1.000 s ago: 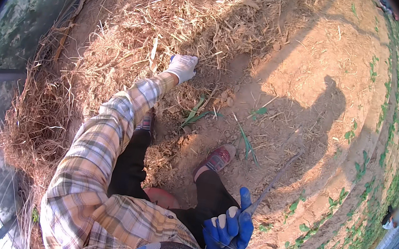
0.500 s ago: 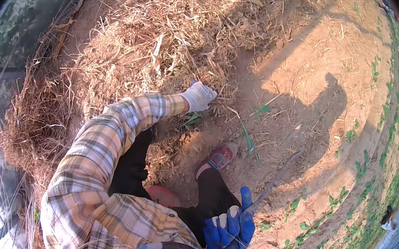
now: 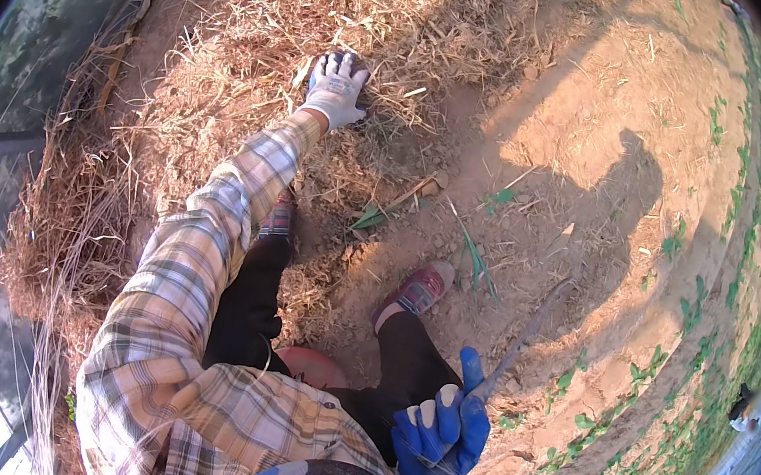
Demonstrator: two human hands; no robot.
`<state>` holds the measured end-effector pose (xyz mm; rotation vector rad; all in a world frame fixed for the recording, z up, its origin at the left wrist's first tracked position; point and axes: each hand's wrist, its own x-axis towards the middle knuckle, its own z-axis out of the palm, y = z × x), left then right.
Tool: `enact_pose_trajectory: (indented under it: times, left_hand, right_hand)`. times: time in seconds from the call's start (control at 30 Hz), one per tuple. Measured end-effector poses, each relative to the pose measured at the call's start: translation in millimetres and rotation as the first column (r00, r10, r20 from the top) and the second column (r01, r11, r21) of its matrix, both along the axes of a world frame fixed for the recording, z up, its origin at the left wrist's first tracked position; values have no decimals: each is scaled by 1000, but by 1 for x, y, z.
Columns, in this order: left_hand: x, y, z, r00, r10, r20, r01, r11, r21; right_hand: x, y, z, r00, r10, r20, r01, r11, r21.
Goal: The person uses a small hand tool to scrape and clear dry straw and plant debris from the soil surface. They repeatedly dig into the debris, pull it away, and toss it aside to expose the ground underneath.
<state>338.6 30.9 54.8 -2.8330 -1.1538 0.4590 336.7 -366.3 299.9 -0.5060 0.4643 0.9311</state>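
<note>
L hand, gloved, fingers spread, lay on dry straw; R hand was curled w/ thin greyish stick

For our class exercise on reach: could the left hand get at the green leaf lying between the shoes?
Probably yes: the left hand is spread open over the straw, seemingly holding nothing, and only straw and soil show between it and the green leaf.

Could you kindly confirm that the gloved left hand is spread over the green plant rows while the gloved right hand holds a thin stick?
Not quite: the head view shows the gloved left hand spread over dry straw instead. The gloved right hand does hold a thin stick, as you say.
</note>
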Motion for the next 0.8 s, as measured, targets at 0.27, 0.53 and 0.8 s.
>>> enact_pose_trajectory:
  times: [0.27, 0.53, 0.8]
  left_hand:
    - [6, -7, -12, 997, 76, -10, -76, 964, -256]
    - [2, -38, -18, 970, -239, 48, 243, 965, -102]
    - [-50, -62, 12, 973, -215, -83, 185, 943, -276]
  right_hand:
    - [-1, -1, -1, 1000, -14, -10, 14, 1000, -26]
    - [-2, -3, -1, 1000, 5, -12, -5, 1000, 0]
    - [-3, -2, -2, 1000, 16, 5, -16, 1000, -2]
